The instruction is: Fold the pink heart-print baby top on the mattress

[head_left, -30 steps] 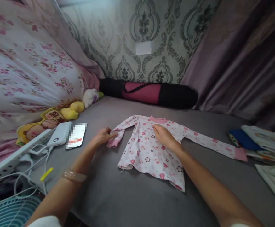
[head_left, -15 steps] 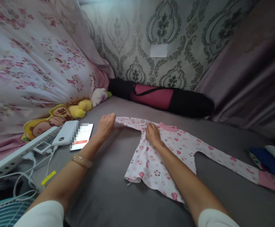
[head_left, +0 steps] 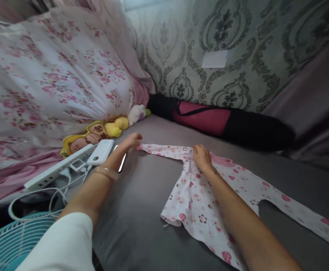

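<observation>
A small white long-sleeved top with a pink flower print and a pink collar lies spread flat on a grey bed surface. My left hand pinches the cuff of its left sleeve, which is stretched out straight to the left. My right hand presses down flat on the shoulder next to the collar, fingers together. The other sleeve runs off to the right.
A floral quilt is heaped at left, with plush toys below it. A white power strip, a power bank, a phone and cables lie at the bed's left edge. A teal fan grille is at lower left. A black-and-pink rolled bag lies against the wall.
My left hand has pulled the folded sleeve out straight to the left. My right hand has slid from the chest to the shoulder. The view has swung left, putting the folded clothes out of frame.
</observation>
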Demonstrator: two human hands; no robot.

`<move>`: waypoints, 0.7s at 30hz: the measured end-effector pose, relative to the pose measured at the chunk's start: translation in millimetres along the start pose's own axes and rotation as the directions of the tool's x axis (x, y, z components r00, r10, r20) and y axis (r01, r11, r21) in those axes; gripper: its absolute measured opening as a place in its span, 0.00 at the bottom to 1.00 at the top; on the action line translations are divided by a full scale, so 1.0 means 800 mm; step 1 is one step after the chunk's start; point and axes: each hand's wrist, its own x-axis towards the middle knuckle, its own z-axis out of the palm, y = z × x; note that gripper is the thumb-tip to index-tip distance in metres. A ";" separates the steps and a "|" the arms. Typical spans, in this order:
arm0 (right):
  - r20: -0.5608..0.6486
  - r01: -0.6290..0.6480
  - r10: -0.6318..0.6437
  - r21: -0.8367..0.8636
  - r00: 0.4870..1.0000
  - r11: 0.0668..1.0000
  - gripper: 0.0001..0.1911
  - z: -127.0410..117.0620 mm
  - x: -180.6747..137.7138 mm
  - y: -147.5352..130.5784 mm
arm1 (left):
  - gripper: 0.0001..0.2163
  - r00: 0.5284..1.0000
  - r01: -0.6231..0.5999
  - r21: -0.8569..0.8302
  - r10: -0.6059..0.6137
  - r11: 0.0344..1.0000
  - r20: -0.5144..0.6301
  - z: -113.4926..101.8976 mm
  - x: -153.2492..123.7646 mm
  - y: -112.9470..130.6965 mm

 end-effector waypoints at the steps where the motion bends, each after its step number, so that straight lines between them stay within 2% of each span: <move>1: 0.021 0.015 -0.015 0.003 1.000 1.000 0.20 0.000 0.009 0.000 | 0.15 0.998 0.018 0.013 -0.018 1.000 0.064 0.000 0.003 0.000; 4: 0.147 0.052 -0.051 -0.005 0.988 0.999 0.20 0.003 0.031 -0.003 | 0.12 0.984 0.039 0.019 -0.042 0.999 0.171 0.006 0.006 -0.002; 7: 0.237 0.071 -0.061 -0.033 0.970 0.997 0.20 0.008 0.039 -0.007 | 0.16 0.961 0.018 -0.002 -0.017 1.000 0.276 0.009 0.004 -0.003; 10: 0.285 0.072 -0.049 -0.073 0.957 0.995 0.19 0.009 0.039 -0.011 | 0.19 0.932 -0.004 0.001 0.004 1.000 0.363 0.006 -0.001 -0.003; 13: 0.300 0.056 -0.023 -0.103 0.954 0.993 0.18 0.008 0.040 -0.013 | 0.16 0.907 -0.021 -0.040 0.036 0.999 0.421 -0.001 -0.001 -0.002; 15: 0.294 0.040 -0.003 -0.118 0.956 0.992 0.18 0.008 0.040 -0.014 | 0.13 0.926 0.018 -0.185 0.054 0.983 0.375 -0.004 0.002 -0.002; 18: 0.243 -0.038 0.065 -0.115 0.968 0.993 0.18 0.009 0.037 -0.018 | 0.12 0.978 0.126 -0.477 -0.028 0.870 0.209 -0.002 0.010 -0.002; 20: 0.188 -0.111 0.126 -0.088 0.974 0.990 0.18 0.012 0.030 -0.024 | 0.13 0.984 0.171 -0.547 -0.113 0.820 0.139 0.004 0.016 0.001; 21: 0.158 -0.142 0.152 -0.074 0.976 0.987 0.18 0.014 0.026 -0.027 | 0.13 0.983 0.184 -0.520 -0.152 0.834 0.104 0.009 0.020 0.004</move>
